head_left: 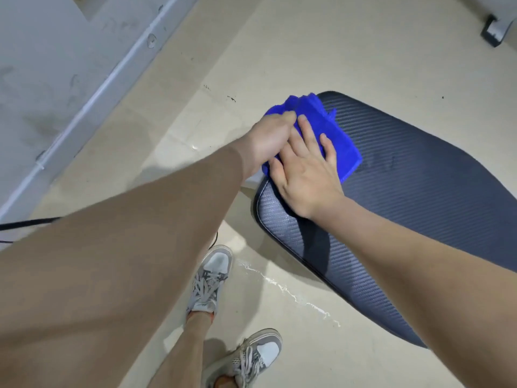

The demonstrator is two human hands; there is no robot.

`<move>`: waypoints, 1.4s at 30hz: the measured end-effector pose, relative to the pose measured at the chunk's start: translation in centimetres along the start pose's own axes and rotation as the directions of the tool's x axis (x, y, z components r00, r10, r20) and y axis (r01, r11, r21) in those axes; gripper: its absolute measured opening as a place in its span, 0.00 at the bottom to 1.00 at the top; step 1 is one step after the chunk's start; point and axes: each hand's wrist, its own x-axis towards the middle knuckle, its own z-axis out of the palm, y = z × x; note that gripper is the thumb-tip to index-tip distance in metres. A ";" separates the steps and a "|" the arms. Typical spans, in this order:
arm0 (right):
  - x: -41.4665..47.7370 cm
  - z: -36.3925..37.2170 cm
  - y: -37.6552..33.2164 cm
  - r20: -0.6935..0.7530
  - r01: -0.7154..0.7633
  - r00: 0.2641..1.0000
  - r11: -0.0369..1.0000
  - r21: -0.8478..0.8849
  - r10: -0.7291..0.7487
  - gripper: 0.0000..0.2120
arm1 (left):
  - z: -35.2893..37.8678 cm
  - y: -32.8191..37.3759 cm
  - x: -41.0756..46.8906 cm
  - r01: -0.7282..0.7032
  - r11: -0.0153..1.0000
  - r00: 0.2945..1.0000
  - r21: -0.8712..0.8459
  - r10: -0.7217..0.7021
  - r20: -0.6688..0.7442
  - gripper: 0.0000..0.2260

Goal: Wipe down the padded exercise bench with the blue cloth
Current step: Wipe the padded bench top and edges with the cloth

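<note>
- The blue cloth [340, 141] lies on the narrow end of the dark padded bench [419, 208], with one part bunched up at the bench's edge.
- The left hand [271, 135] grips the bunched part, its fingers curled round it.
- The right hand [306, 175] lies flat on the cloth, fingers straight and slightly spread, pressing it onto the padding.
- Grey and white shoes [212, 278] stand on the pale floor [307, 51] beside the bench.
- A black cable [28, 222] lies on the floor at the left.
</note>
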 end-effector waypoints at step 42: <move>-11.3 4.1 -6.9 0.694 -0.100 0.678 -0.905 0.413 0.242 0.15 | 4.2 -8.0 -11.5 0.346 0.938 0.928 0.014 -0.340 -0.155 0.09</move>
